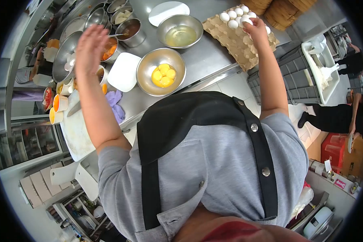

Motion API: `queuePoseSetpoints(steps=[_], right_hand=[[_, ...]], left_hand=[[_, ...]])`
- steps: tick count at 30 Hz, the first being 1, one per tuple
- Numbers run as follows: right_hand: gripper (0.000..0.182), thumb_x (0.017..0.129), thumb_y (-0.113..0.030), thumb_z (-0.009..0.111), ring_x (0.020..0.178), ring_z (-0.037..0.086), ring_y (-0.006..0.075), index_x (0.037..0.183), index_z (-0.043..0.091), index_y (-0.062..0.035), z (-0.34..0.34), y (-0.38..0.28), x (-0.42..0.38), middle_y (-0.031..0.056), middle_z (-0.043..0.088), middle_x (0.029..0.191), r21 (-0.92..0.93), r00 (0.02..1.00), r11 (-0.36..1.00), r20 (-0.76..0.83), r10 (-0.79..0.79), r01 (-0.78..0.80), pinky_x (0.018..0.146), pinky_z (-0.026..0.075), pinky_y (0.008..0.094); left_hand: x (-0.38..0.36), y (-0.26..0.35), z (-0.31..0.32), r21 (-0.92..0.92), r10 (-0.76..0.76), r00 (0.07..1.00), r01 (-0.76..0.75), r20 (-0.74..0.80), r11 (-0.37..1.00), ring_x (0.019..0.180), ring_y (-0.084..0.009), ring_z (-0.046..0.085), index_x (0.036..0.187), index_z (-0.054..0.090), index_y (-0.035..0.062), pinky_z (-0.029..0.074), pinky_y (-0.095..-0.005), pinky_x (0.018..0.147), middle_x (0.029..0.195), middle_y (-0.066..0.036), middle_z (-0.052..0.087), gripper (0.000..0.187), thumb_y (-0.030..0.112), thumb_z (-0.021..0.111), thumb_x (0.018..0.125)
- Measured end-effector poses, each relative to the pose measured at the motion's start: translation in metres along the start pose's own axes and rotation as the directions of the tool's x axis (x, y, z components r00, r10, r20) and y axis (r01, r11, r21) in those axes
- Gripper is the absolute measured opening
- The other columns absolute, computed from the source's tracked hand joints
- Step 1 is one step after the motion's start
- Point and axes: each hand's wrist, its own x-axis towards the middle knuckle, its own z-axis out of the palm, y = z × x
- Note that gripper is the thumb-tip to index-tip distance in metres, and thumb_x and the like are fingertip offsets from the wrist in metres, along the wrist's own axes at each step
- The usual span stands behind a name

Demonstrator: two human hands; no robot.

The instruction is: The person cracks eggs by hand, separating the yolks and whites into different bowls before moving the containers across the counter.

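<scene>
My right hand (pixel 257 31) reaches over the cardboard egg tray (pixel 230 36), its fingers closed round a white egg (pixel 246 20). Several more white eggs (pixel 233 24) sit in the far part of the tray. My left hand (pixel 90 50), a little blurred, is raised with fingers stretched out and nothing visible in it. It is beside a large metal bowl (pixel 61 60) that has white pieces like eggshells in it. Between my hands stand a metal bowl (pixel 140 76) with several yolks (pixel 163 75) and another metal bowl (pixel 159 30) holding clear egg white (pixel 180 37).
A white square dish (pixel 124 72) and a white oval plate (pixel 168 13) lie near the bowls. A pot of brown liquid (pixel 130 33), a purple cloth (pixel 115 105) and a knife (pixel 74 109) are at left. Grey crates (pixel 278 76) stand right; another person (pixel 339 117) is beyond.
</scene>
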Motion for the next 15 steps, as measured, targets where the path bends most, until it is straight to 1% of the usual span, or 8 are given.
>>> queuePoseSetpoints(steps=[1, 3, 5, 7, 9, 11, 13, 15], right_hand=[[0.035, 0.075, -0.013, 0.065, 0.094, 0.056, 0.0204, 0.107, 0.055, -0.0031, 0.002, -0.009, -0.017, 0.0126, 0.057, 0.098, 0.442, 0.986, 0.887, 0.148, 0.073, -0.132, 0.073, 0.051, 0.0304], [0.033, 0.079, -0.007, 0.061, 0.093, 0.055, 0.0158, 0.110, 0.052, -0.0055, 0.004, -0.050, -0.077, 0.0085, 0.056, 0.098, 0.605, 0.980, 0.784, 0.197, 0.022, -0.139, 0.071, 0.052, 0.0268], [0.033, 0.079, -0.006, 0.062, 0.092, 0.056, 0.0166, 0.110, 0.053, -0.0049, 0.017, -0.039, -0.113, 0.0075, 0.055, 0.102, 0.498, 0.958, 0.864, 0.279, -0.072, -0.080, 0.074, 0.052, 0.0276], [0.037, 0.073, -0.005, 0.062, 0.087, 0.056, 0.0171, 0.109, 0.056, -0.0073, 0.033, -0.025, -0.145, 0.0089, 0.055, 0.098, 0.194, 0.957, 0.974, 0.239, -0.164, 0.118, 0.075, 0.049, 0.0274], [0.037, 0.072, -0.004, 0.063, 0.094, 0.053, 0.0184, 0.108, 0.057, -0.0101, 0.040, -0.031, -0.173, 0.0092, 0.051, 0.103, 0.160, 0.977, 0.986, 0.202, -0.071, 0.039, 0.077, 0.048, 0.0293], [0.038, 0.071, -0.002, 0.063, 0.100, 0.051, 0.0236, 0.107, 0.057, -0.0106, 0.046, -0.017, -0.184, 0.0111, 0.047, 0.108, 0.210, 0.978, 0.973, 0.159, -0.132, 0.098, 0.080, 0.046, 0.0320], [0.037, 0.071, 0.000, 0.062, 0.102, 0.049, 0.0296, 0.105, 0.057, -0.0112, 0.042, -0.016, -0.189, 0.0136, 0.047, 0.108, -0.047, 0.921, 0.934, 0.194, -0.338, 0.353, 0.082, 0.045, 0.0343], [0.036, 0.071, 0.000, 0.061, 0.101, 0.049, 0.0325, 0.104, 0.056, -0.0117, 0.038, -0.015, -0.193, 0.0148, 0.048, 0.108, -0.095, 0.916, 0.923, 0.197, -0.349, 0.373, 0.083, 0.044, 0.0356]], left_hand=[[-0.005, -0.012, 0.019, 0.026, -0.057, 0.994, 0.055, 0.098, 0.998, 0.106, -0.0273, 0.054, 0.124, 0.041, -0.0040, 0.043, -0.0344, 0.093, 0.121, -0.020, 0.049, 0.040, 0.009, 0.051, 0.088], [-0.010, -0.043, 0.048, 0.138, -0.159, 0.954, 0.127, 0.254, 0.982, 0.105, -0.0215, 0.054, 0.122, 0.046, -0.0020, 0.044, -0.0321, 0.092, 0.118, -0.016, 0.053, 0.038, 0.011, 0.053, 0.087], [-0.016, -0.070, 0.076, 0.216, -0.188, 0.904, 0.110, 0.384, 0.970, 0.104, -0.0166, 0.054, 0.120, 0.049, 0.0000, 0.043, -0.0290, 0.090, 0.113, -0.011, 0.056, 0.036, 0.012, 0.054, 0.086], [-0.017, -0.092, 0.096, 0.250, -0.229, 0.867, 0.126, 0.443, 0.960, 0.103, -0.0157, 0.054, 0.120, 0.049, 0.0002, 0.043, -0.0281, 0.089, 0.113, -0.010, 0.056, 0.036, 0.012, 0.054, 0.086], [-0.017, -0.107, 0.111, 0.287, -0.270, 0.823, 0.137, 0.499, 0.948, 0.103, -0.0148, 0.054, 0.121, 0.049, 0.0005, 0.043, -0.0272, 0.089, 0.113, -0.008, 0.056, 0.036, 0.012, 0.054, 0.086], [-0.017, -0.116, 0.123, 0.290, -0.293, 0.792, 0.154, 0.535, 0.945, 0.102, -0.0140, 0.053, 0.120, 0.049, 0.0000, 0.042, -0.0264, 0.088, 0.114, -0.007, 0.055, 0.036, 0.012, 0.053, 0.087], [-0.019, -0.116, 0.131, 0.300, -0.311, 0.778, 0.164, 0.546, 0.940, 0.103, -0.0138, 0.053, 0.120, 0.049, -0.0003, 0.042, -0.0266, 0.088, 0.115, -0.007, 0.054, 0.036, 0.013, 0.052, 0.087], [-0.018, -0.118, 0.135, 0.294, -0.319, 0.759, 0.175, 0.568, 0.940, 0.103, -0.0139, 0.053, 0.120, 0.049, -0.0006, 0.042, -0.0267, 0.088, 0.116, -0.007, 0.054, 0.037, 0.014, 0.053, 0.087]])
